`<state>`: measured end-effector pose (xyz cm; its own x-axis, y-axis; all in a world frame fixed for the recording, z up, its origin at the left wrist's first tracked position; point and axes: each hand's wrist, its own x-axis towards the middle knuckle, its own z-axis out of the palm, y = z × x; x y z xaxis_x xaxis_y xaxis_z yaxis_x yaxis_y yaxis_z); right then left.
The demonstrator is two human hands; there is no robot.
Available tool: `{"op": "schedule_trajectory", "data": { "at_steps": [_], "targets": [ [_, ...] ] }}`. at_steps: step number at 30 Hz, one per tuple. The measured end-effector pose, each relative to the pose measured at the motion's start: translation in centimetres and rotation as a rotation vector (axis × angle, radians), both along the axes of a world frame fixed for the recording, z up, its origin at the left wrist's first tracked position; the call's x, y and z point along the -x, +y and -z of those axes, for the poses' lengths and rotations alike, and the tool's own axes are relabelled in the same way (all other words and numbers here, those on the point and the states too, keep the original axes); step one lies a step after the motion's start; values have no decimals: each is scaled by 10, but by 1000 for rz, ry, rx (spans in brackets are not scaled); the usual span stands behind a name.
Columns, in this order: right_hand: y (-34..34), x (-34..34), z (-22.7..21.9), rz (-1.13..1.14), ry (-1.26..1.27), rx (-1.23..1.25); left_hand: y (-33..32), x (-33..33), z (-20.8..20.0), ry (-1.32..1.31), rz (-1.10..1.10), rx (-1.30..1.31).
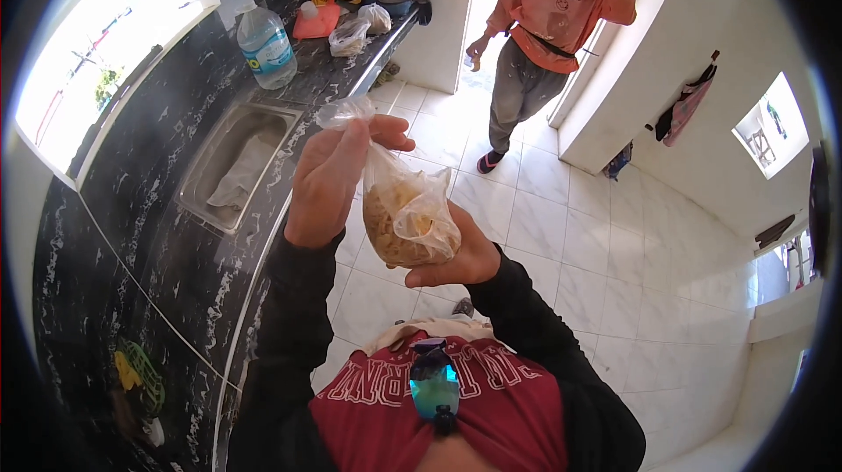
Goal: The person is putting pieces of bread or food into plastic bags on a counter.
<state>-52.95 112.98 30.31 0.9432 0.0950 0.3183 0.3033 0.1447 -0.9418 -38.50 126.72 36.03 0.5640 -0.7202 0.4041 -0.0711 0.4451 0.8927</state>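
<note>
A clear plastic bag (395, 218) filled with light brown, crumbly-looking food hangs upright in front of my chest. My left hand (329, 178) is closed around the gathered neck of the bag, and a crumpled tuft of plastic sticks out above the fingers. From below and the right, my right hand (471, 251) cups the bag's full lower part, its thumb under the bottom edge and its other fingers hidden behind the plastic. A loose, bunched flap of plastic bulges from the bag's right side. The exact contents are hard to make out through the plastic.
On my left runs a black marbled counter (162, 235) with a steel sink (206, 169) holding a whitish item. A large water bottle (266, 49), plastic bags (351, 36) and cloth items stand farther along. Another person (544, 42) walks through the doorway ahead on the tiled floor (561, 235).
</note>
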Motion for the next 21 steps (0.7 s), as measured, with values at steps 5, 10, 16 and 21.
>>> {"op": "schedule_trajectory", "data": {
  "at_steps": [5, 10, 16, 21],
  "targets": [
    [-16, 0, 16, -157, 125, -164, -20, -2, 15, 33, 164, -6],
    [-32, 0, 31, -189, 79, -80, -38, -2, 31, 11, 37, -91],
    [-54, 3, 36, -84, 50, -86, -65, -11, 44, 112, 93, -195],
    [-77, 4, 39, -102, 106, -88, -80, -10, 47, 19, 60, -380]
  ]
}}
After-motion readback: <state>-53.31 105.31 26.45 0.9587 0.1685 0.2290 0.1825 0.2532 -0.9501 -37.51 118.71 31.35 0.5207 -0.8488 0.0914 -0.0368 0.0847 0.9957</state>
